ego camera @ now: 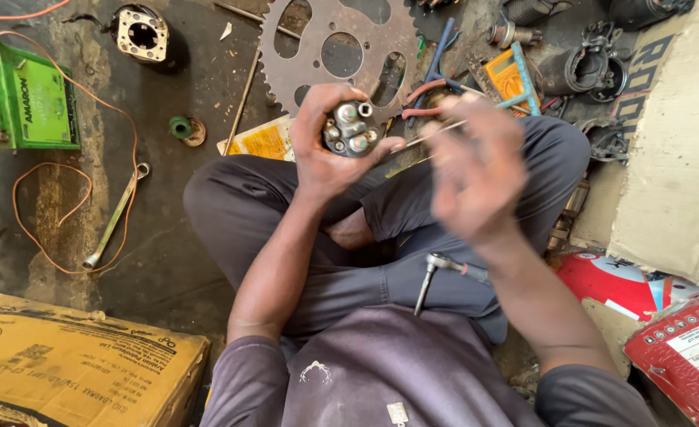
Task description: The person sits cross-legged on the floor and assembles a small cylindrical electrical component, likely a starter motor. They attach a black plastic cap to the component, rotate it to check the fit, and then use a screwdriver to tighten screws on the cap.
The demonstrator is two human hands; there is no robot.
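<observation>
Ratchet wrench (436, 273) on lap; left fingers (318, 119) around solenoid (351, 129); right fingers (476, 138) blurred, grip unclear.

Dark oily concrete floor (168, 261) carries large grey toothed metal sprocket (340, 49), green box-shaped battery (24, 96), long steel spanner (116, 215), orange looped wire (49, 221), brown cardboard carton (73, 364).

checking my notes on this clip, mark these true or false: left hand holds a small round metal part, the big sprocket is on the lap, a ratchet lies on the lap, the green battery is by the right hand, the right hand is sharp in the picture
1. The left hand holds a small round metal part: true.
2. The big sprocket is on the lap: false, it lies on the floor beyond the knees.
3. A ratchet lies on the lap: true.
4. The green battery is by the right hand: false, it sits far off on the left side.
5. The right hand is sharp: false, it is blurred, with a thin rod-like tool; its grip cannot be told.
</observation>
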